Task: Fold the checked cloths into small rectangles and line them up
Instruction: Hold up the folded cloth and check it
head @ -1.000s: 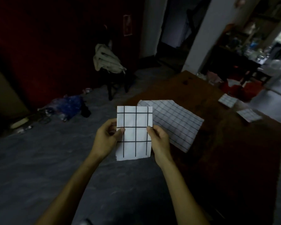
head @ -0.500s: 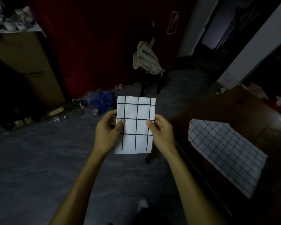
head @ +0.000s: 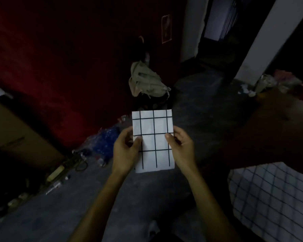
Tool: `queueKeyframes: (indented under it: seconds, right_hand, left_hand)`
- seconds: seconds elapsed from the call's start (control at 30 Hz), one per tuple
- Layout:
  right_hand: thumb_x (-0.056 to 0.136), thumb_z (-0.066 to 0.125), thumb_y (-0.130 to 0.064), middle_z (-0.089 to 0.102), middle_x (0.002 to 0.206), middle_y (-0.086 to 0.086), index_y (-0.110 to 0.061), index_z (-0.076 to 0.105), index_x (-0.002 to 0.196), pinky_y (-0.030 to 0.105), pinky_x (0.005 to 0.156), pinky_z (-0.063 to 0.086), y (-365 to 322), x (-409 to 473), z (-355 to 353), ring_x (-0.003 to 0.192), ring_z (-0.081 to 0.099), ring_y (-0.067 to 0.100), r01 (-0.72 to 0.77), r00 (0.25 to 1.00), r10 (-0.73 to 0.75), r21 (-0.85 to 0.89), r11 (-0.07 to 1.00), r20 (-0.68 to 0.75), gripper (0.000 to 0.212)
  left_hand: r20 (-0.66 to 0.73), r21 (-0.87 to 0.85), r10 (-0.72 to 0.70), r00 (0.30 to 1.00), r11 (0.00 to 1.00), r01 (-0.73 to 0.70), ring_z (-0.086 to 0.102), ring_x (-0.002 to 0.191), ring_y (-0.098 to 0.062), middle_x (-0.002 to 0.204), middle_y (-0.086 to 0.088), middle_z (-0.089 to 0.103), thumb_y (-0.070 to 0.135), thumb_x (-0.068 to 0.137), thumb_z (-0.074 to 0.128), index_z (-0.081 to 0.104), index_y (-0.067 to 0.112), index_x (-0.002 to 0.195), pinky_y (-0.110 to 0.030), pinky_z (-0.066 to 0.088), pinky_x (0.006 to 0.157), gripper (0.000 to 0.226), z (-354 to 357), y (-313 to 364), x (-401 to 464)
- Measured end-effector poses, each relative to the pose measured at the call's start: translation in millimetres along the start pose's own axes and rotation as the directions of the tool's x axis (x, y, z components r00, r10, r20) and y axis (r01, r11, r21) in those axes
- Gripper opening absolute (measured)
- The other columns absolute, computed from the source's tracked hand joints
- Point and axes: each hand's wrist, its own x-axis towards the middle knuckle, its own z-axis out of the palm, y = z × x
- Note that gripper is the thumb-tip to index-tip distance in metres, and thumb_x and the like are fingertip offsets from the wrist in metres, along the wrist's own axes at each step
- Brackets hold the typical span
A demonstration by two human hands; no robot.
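I hold a folded white cloth with black checks (head: 153, 140) upright in front of me, above the floor. My left hand (head: 126, 151) pinches its left edge with the thumb on the front. My right hand (head: 181, 149) grips the right edge the same way. A second, larger checked cloth (head: 271, 199) lies spread out on the dark wooden table (head: 269, 135) at the lower right, partly cut off by the frame edge.
A chair with a beige bag (head: 146, 82) stands by the red wall ahead. A cardboard box (head: 16, 133) sits at the left, with a blue plastic bag (head: 105, 142) and cables on the grey floor. A white pillar (head: 269, 41) rises at the right.
The view has swung left and away from the table, so the spread cloth slid to the lower right corner. The held cloth stays gripped between both hands, unchanged in shape.
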Motion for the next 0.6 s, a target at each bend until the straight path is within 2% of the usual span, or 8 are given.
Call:
queueKeyframes:
  seconds: [0.13, 0.23, 0.3, 0.43, 0.6]
  right_hand:
    - [0.088, 0.065, -0.019, 0.065, 0.109, -0.013, -0.024, 0.055, 0.125, 0.023, 0.087, 0.052, -13, 71, -8, 0.102, 0.062, 0.001, -0.005, 0.998, 0.004, -0.011, 1.0, -0.068, 0.038]
    - [0.088, 0.065, -0.017, 0.065, 0.102, -0.018, -0.025, 0.053, 0.126, 0.014, 0.077, 0.052, -12, 118, -14, 0.096, 0.062, -0.006, -0.008, 0.995, 0.006, -0.026, 1.0, -0.102, 0.041]
    - [0.088, 0.064, -0.017, 0.062, 0.101, -0.019, -0.026, 0.053, 0.126, 0.011, 0.073, 0.05, -8, 150, -13, 0.093, 0.06, -0.009, -0.032, 0.992, 0.027, -0.04, 0.999, -0.125, 0.04]
    - [0.089, 0.062, -0.015, 0.061, 0.108, -0.017, -0.024, 0.054, 0.125, 0.015, 0.079, 0.05, 0, 221, -4, 0.098, 0.059, -0.004, -0.046, 0.985, 0.034, -0.069, 0.997, -0.171, 0.038]
    - [0.09, 0.06, -0.014, 0.059, 0.102, -0.018, -0.022, 0.053, 0.125, 0.016, 0.073, 0.051, -7, 324, 5, 0.092, 0.059, -0.004, -0.048, 0.968, 0.016, -0.122, 0.991, -0.249, 0.037]
  left_hand:
    - [0.065, -0.011, 0.041, 0.997, 0.999, -0.04, 0.06, 0.097, -0.006, 0.112, 0.004, 0.062, 0.013, 0.09, 0.058, 0.055, 0.024, 0.119, -0.021, 0.051, 0.076, 0.031, 35, 13, 80]
    - [0.097, -0.042, 0.046, 0.994, 0.998, -0.042, 0.061, 0.099, -0.009, 0.113, 0.001, 0.063, 0.011, 0.089, 0.058, 0.057, 0.02, 0.118, -0.026, 0.054, 0.079, 0.03, 61, 11, 132]
    - [0.126, -0.049, 0.049, 0.991, 0.998, -0.043, 0.062, 0.097, -0.009, 0.111, 0.001, 0.064, 0.01, 0.09, 0.058, 0.057, 0.017, 0.119, -0.025, 0.054, 0.077, 0.03, 77, 2, 165]
    - [0.166, -0.07, 0.065, 0.984, 0.996, -0.054, 0.064, 0.092, -0.007, 0.103, 0.003, 0.066, 0.008, 0.089, 0.059, 0.057, 0.016, 0.117, -0.03, 0.054, 0.077, 0.03, 105, -19, 242]
    - [0.27, -0.142, 0.126, 0.955, 0.986, -0.09, 0.063, 0.083, 0.002, 0.092, 0.007, 0.065, 0.006, 0.089, 0.059, 0.058, 0.012, 0.115, -0.012, 0.051, 0.071, 0.027, 148, -31, 356]
